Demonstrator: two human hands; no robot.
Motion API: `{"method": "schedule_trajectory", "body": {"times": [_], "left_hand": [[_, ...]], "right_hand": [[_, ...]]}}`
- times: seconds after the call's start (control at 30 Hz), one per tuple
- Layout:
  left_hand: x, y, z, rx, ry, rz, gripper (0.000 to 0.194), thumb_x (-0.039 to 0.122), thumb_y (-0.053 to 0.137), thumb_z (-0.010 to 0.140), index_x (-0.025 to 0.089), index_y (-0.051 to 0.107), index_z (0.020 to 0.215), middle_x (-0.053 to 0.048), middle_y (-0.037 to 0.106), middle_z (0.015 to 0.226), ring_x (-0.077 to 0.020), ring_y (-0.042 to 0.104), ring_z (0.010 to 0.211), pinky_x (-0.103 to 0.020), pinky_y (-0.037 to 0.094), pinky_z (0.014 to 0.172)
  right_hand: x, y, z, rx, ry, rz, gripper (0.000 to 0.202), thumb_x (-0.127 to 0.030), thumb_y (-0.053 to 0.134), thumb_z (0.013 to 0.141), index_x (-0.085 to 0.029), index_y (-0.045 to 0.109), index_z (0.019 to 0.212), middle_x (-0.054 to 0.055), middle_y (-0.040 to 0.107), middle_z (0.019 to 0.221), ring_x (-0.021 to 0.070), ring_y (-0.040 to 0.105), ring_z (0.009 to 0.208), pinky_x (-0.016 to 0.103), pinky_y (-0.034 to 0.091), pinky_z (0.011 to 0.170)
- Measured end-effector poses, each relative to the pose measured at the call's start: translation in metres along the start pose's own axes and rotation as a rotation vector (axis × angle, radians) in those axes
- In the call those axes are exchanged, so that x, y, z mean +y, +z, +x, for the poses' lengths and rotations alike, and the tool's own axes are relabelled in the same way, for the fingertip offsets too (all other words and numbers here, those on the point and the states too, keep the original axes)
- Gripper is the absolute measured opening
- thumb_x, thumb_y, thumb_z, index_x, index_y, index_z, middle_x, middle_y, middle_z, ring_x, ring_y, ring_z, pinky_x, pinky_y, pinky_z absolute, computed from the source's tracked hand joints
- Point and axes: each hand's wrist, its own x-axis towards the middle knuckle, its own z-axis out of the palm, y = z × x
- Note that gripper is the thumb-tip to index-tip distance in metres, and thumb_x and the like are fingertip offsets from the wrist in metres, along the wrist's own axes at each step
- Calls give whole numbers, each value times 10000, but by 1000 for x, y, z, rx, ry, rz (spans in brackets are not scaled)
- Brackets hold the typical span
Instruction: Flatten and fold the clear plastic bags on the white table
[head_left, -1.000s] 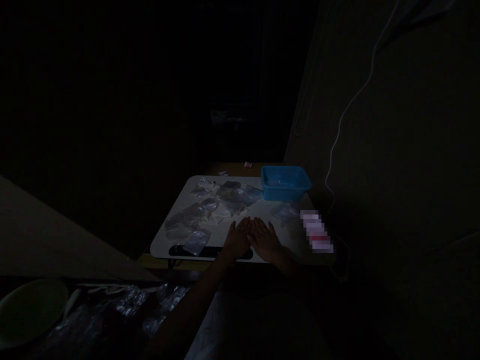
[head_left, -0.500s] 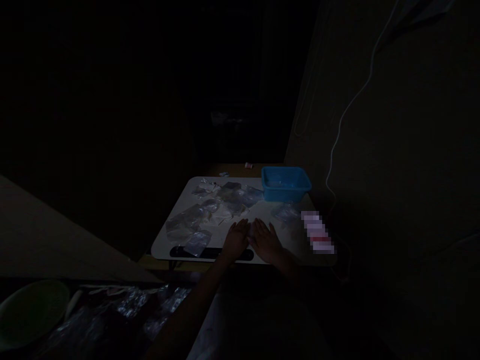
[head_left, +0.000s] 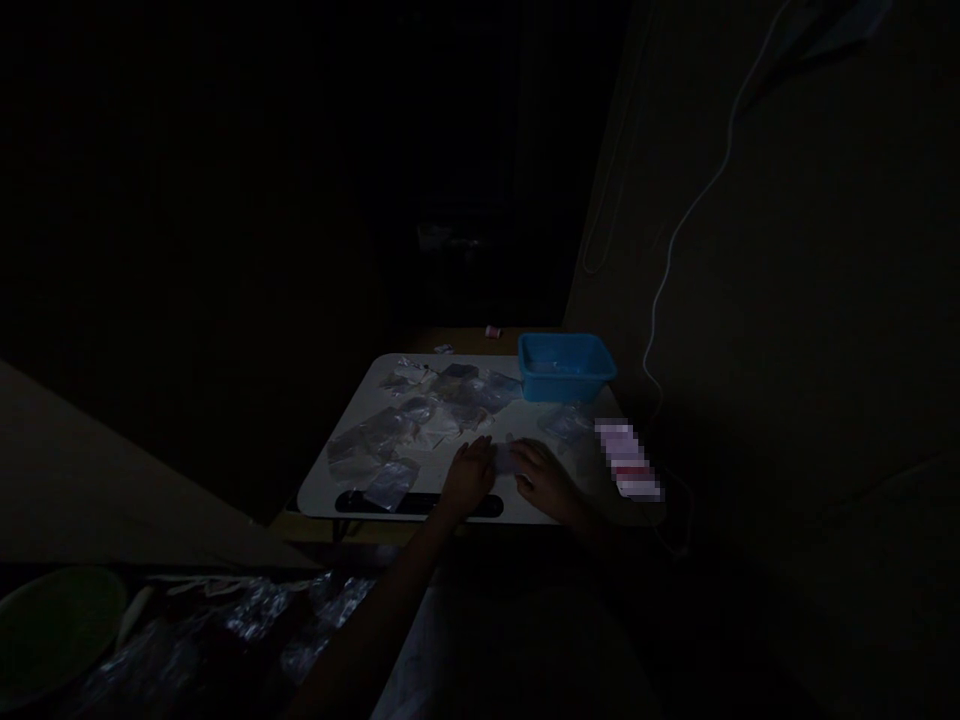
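My left hand point(head_left: 469, 474) lies flat near the front edge of the white table point(head_left: 585, 495), its fingertips at the left side of a small clear plastic piece point(head_left: 505, 460). At that piece's right side is my right hand point(head_left: 544, 480), its fingers bent and seeming to pinch the plastic, though the dim light blurs the detail. Crumpled clear plastic bags point(head_left: 371, 440) spread over the table's left and middle. Another clear bag point(head_left: 566, 422) rests to the right, beyond my right hand.
A blue basin point(head_left: 566, 385) stands at the table's back right. A pixelated pinkish item point(head_left: 628, 460) lies at the right edge. Behind the table is a small container point(head_left: 493, 332). A white cable point(head_left: 670, 250) hangs at right; a green basin point(head_left: 60, 630) sits lower left.
My right hand has shifted slightly right and curled its fingers, showing more of the plastic piece between the hands. My left hand stays nearly in place. The view has shifted slightly.
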Motion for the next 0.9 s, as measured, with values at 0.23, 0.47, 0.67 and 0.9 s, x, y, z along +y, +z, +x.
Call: {"method": "schedule_trajectory", "body": {"times": [0.23, 0.47, 0.67, 0.9], "left_hand": [[0, 1, 0, 9, 2, -13, 390, 111, 389, 775, 119, 480, 1154, -120, 432, 1267, -193, 353, 1187, -392, 243, 989], [1, 0, -2, 16, 3, -32, 394, 113, 411, 761, 109, 481, 1148, -125, 429, 1268, -198, 356, 1183, -390, 230, 997], [1, 0, -2, 25, -2, -31, 375, 141, 423, 771, 118, 489, 1139, -118, 436, 1263, -199, 364, 1176, -390, 233, 994], [2, -1, -3, 35, 2, -25, 375, 150, 416, 783, 124, 480, 1151, -119, 438, 1261, -199, 364, 1177, -391, 236, 993]], "right_hand": [[-6, -2, 13, 1, 67, -75, 366, -108, 436, 706, -205, 559, 1037, 56, 550, 1073, 214, 431, 1025, 396, 326, 906], [-9, -3, 7, -20, 81, -77, 333, -110, 458, 676, -200, 579, 973, 39, 589, 987, 191, 456, 962, 347, 311, 868], [-10, -5, 6, -14, 93, -110, 181, -118, 455, 706, -198, 609, 758, 20, 618, 837, 159, 489, 864, 314, 298, 825], [-4, -4, 6, 83, 242, -140, 206, -102, 421, 718, -191, 603, 676, 17, 615, 727, 149, 510, 773, 280, 318, 777]]}}
